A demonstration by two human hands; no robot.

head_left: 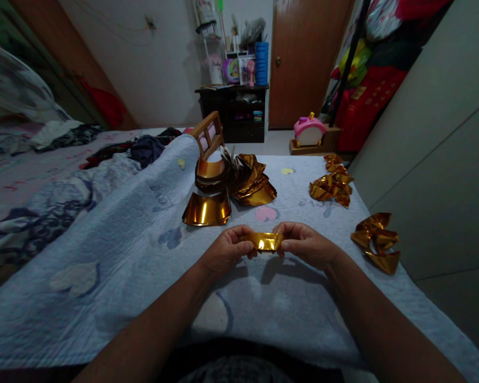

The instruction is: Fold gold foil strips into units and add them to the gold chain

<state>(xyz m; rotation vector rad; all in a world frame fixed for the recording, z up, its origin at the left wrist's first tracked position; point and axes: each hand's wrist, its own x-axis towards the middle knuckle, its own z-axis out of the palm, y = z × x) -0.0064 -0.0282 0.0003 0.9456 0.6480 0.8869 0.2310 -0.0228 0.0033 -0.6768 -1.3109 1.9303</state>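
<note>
Between my two hands is a small folded piece of shiny gold foil paper [267,241], held just above the blue quilt. My left hand [234,243] pinches its left end between thumb and fingers. The right end is gripped the same way by my right hand [303,242]. Beyond my left hand lies a stack of curved gold foil sheets [207,208]. Behind that stack are more fanned gold sheets [255,186], piled and overlapping. Folded gold foil pieces [377,239] rest to the right of my right hand, with another group of folded pieces [332,183] farther back.
A light blue quilt [163,298] with heart shapes covers the surface and rises at the left. A wooden frame [209,133] stands behind the foil stacks. Beyond the far edge sits a pink toy [309,131]. A pale cabinet side [435,175] borders the right.
</note>
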